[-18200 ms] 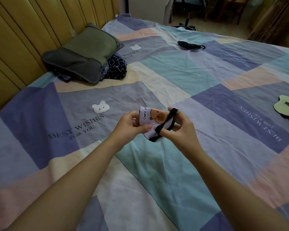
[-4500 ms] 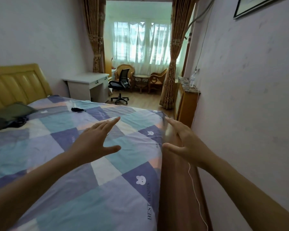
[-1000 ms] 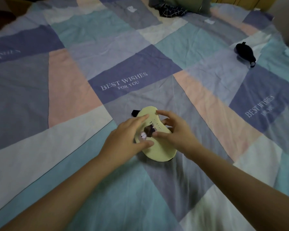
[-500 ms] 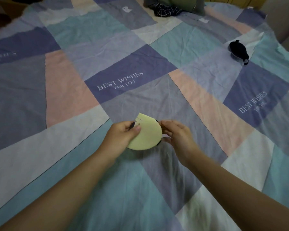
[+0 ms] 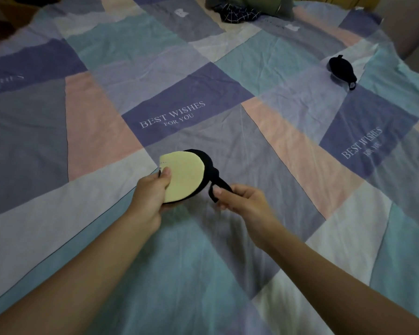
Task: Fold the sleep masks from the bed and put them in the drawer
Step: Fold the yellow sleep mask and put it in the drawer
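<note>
Yellow mask (image 5: 183, 178): folded in half and lifted above the bed (image 5: 300, 153), so the strap can be dealt with freely.
Left hand (image 5: 150, 194): thumb and fingers pinch the folded edge, keeping the halves together.
Right hand (image 5: 242, 199): grip pinches the black strap (image 5: 219, 184), pulled aside, probably for wrapping.
Black mask (image 5: 342, 70): lies well apart on the bed, unfolded.
Drawer: not in view.
</note>
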Demonstrator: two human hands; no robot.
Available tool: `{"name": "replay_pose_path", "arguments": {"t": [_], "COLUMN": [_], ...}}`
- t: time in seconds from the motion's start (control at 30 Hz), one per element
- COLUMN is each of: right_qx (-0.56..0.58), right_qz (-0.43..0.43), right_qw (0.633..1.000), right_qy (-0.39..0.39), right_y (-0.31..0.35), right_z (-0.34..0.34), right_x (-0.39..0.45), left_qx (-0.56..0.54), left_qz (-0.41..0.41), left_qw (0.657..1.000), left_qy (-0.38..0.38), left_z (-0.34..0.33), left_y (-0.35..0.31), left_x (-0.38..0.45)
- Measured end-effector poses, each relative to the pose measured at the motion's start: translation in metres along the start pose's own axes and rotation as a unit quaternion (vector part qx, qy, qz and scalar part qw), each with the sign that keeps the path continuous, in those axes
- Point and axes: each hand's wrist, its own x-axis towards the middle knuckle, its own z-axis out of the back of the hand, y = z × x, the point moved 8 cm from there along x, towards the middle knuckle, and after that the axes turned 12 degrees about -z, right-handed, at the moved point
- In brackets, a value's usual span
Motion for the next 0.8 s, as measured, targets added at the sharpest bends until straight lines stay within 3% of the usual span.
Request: {"name": "replay_pose_path", "arguments": {"t": [0.17, 0.33, 0.43, 0.57, 0.67, 0.73, 0.77, 0.8], "right_qx": [0.111, 0.179, 0.225, 0.324, 0.401, 0.39, 0.304, 0.144], "right_qz": [-0.017, -0.014, -0.03, -0.048, -0.008, 0.019, 0.029, 0.037], "right_qw": [0.993, 0.984, 0.974, 0.939, 0.898, 0.912, 0.951, 0.988], "right_qy": [-0.038, -0.015, -0.002, 0.106, 0.182, 0.124, 0.047, -0.044], "right_y": [0.004, 0.007, 0.005, 0.008, 0.025, 0.034, 0.035, 0.037], "right_z": [0.026, 0.023, 0.019, 0.001, -0.003, 0.016, 0.032, 0.046], "right_x": [-0.002, -0.009, -0.015, -0.029, -0.03, -0.017, -0.01, -0.007], "left_qx": [-0.091, -0.077, -0.061, -0.047, 0.028, 0.074, 0.079, 0.068], "left_qz": [0.076, 0.091, 0.067, 0.048, 0.022, 0.018, 0.021, 0.022], "left_qw": [0.992, 0.99, 0.994, 0.998, 0.998, 0.991, 0.987, 0.985], "left_qy": [-0.053, 0.075, 0.065, -0.001, 0.044, 0.109, 0.139, 0.155], "left_z": [0.011, -0.013, -0.012, 0.003, 0.002, -0.004, -0.009, -0.012], "left_y": [0.005, 0.002, 0.006, 0.017, 0.023, 0.024, 0.023, 0.021], "left_x": [0.0, -0.012, -0.009, -0.001, -0.005, -0.012, -0.016, -0.017]}}
